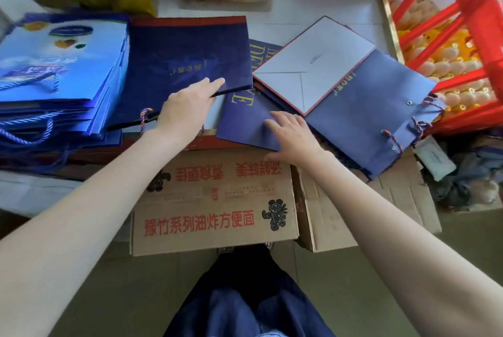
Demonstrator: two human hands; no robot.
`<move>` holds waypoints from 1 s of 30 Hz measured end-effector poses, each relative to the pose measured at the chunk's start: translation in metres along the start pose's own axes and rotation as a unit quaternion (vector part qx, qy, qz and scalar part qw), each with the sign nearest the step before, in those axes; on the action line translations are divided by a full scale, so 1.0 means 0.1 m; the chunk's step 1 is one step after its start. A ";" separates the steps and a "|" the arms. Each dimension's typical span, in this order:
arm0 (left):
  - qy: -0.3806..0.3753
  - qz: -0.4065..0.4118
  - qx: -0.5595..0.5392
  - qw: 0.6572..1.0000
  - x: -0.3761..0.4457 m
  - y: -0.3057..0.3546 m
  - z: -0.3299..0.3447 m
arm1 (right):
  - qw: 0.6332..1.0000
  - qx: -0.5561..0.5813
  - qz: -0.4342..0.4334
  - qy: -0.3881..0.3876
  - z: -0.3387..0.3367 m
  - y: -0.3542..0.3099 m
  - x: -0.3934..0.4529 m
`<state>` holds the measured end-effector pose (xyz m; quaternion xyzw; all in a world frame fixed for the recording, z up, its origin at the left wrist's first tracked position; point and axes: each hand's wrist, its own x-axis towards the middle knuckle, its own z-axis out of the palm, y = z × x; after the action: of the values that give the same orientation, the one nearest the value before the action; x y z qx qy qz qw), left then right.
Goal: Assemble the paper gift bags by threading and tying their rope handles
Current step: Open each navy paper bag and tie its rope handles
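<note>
Left hand [187,106] has the near corner of a navy bag [187,56] – fingers [215,83] on top, thumb hidden, so can't tell if it's really pinching; the bag lies flat just past the carton [212,200], its rope [143,118] poking out beside the wrist; right hand [292,136] rests flat, fingers spread, on another bag [245,121] right of it – a strung bag [378,118] further right.
</note>
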<state>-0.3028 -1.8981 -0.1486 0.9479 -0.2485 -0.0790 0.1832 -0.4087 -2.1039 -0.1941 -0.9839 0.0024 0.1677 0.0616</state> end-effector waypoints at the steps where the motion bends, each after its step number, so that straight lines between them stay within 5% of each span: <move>1: -0.009 -0.002 0.006 1.000 -0.03 0.00 0.02 | 1.000 -0.013 0.000 0.001 0.07 -0.08 0.04; 8: 0.098 -0.011 -0.065 0.993 -0.05 -0.01 -0.16 | 0.970 0.062 0.101 0.213 -0.14 -0.04 -0.17; 14: 0.172 -0.013 -0.106 0.979 -0.01 0.11 -0.51 | 0.887 0.191 0.125 0.402 -0.89 0.16 -0.42; 16: 0.133 -0.007 -0.068 0.989 0.02 0.11 -0.56 | 0.849 0.213 0.141 0.463 -1.14 0.17 -0.53; 20: -0.115 0.026 0.002 0.993 -0.10 0.13 -0.45 | 0.793 0.240 0.127 0.545 -1.65 0.04 -0.74; 24: -0.023 -0.087 -0.182 0.979 -0.23 0.12 -0.40 | 0.841 0.245 0.042 0.480 -1.74 -0.30 -0.85; 26: -0.006 -0.175 -0.330 0.928 -0.36 0.03 -0.37 | 0.883 0.263 -0.017 0.389 -1.55 -0.48 -0.93; 27: -0.015 -0.224 -0.430 0.874 -0.46 -0.01 -0.38 | 0.899 0.290 -0.037 0.327 -1.43 -0.54 -0.94; 30: -0.070 -0.280 -0.716 0.636 -0.74 -0.12 -0.47 | 0.922 0.358 -0.033 0.143 -1.08 -0.55 -0.89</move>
<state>-0.3502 -1.8368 -0.1057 0.5353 0.1512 -0.3455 0.7558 -0.4559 -2.0638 -0.0573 -0.9094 0.0383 0.0107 0.4140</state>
